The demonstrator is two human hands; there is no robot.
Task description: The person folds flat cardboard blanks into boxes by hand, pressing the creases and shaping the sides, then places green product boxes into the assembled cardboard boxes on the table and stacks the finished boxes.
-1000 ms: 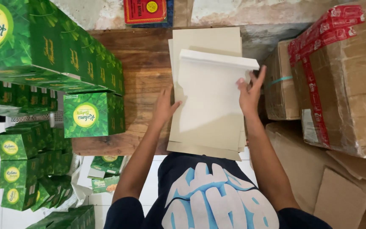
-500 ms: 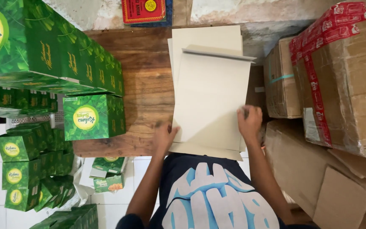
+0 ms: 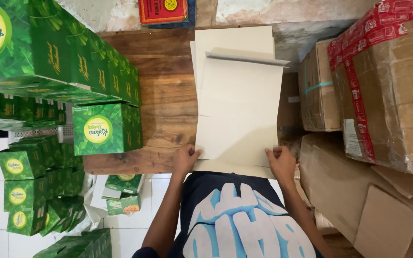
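Cardboard sheet [image 3: 239, 110], pale and flat, is laid on a stack of like sheets [image 3: 235, 40] on the wooden table [image 3: 161, 86], its far edge folded up into a narrow flap. Large brown cartons [image 3: 388, 91] are stacked to the right, green boxes [image 3: 48, 52] to the left. The sheet's near corners are pinched by both hands, forearms stretched forward from the body: the left hand [image 3: 185, 159] is curled at the near left corner, the right hand [image 3: 279, 161] is closed on the near right corner.
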